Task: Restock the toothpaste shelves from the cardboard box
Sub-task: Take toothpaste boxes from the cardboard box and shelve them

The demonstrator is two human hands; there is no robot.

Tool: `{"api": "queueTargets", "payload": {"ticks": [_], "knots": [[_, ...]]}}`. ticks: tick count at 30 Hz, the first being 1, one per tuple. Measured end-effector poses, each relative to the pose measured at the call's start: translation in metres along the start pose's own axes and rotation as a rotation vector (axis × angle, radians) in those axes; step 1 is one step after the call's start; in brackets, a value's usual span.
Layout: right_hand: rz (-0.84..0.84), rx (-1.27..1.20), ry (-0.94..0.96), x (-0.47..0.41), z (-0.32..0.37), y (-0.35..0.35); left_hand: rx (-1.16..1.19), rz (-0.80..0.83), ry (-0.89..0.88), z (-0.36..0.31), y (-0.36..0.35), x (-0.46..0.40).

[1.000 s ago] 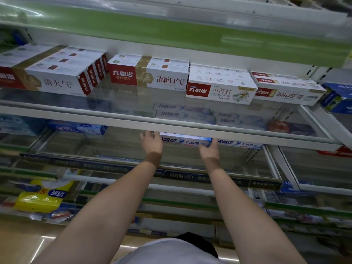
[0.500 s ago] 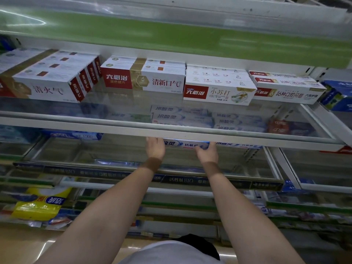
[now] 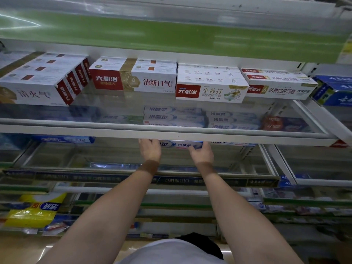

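Observation:
A white-and-blue toothpaste box [image 3: 181, 144] lies lengthwise on the middle glass shelf [image 3: 118, 159], just under the front rail of the upper shelf [image 3: 76, 129]. My left hand [image 3: 150, 150] holds its left end, with the fingertips hidden behind that rail. At the right end, my right hand [image 3: 202, 152] grips the box, fingers curled over its corner. More boxes of the same kind [image 3: 175, 117] are stacked behind it, seen through the glass. The cardboard box is out of view.
Red-and-white toothpaste cartons [image 3: 133, 80] line the upper shelf, with blue cartons [image 3: 335, 90] at the far right. A blue box [image 3: 64, 139] sits on the middle shelf's left. A yellow package [image 3: 36, 210] lies on a lower shelf at left. The middle shelf's front shows bare glass.
Both hands have pushed the box a little farther in under the upper rail, so less of it shows. My right hand has shifted slightly left.

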State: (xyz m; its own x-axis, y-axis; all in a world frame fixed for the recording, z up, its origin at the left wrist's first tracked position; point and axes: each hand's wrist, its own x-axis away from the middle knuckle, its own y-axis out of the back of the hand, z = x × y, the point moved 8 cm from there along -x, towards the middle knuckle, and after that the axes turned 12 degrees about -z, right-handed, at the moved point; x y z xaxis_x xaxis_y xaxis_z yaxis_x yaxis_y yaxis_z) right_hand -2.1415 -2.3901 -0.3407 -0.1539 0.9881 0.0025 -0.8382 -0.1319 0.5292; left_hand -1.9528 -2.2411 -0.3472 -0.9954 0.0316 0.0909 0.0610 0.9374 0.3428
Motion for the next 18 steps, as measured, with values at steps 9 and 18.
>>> {"api": "queueTargets", "payload": {"ticks": [9, 18], "knots": [[0.029, 0.116, 0.047, -0.0003, 0.0036, 0.0010, -0.007, 0.039, -0.004, -0.0033, -0.0035, 0.0017], [0.033, 0.044, -0.022, -0.0004, -0.0029, -0.0035, -0.043, 0.070, -0.089, -0.0090, -0.0018, 0.0043]]}}
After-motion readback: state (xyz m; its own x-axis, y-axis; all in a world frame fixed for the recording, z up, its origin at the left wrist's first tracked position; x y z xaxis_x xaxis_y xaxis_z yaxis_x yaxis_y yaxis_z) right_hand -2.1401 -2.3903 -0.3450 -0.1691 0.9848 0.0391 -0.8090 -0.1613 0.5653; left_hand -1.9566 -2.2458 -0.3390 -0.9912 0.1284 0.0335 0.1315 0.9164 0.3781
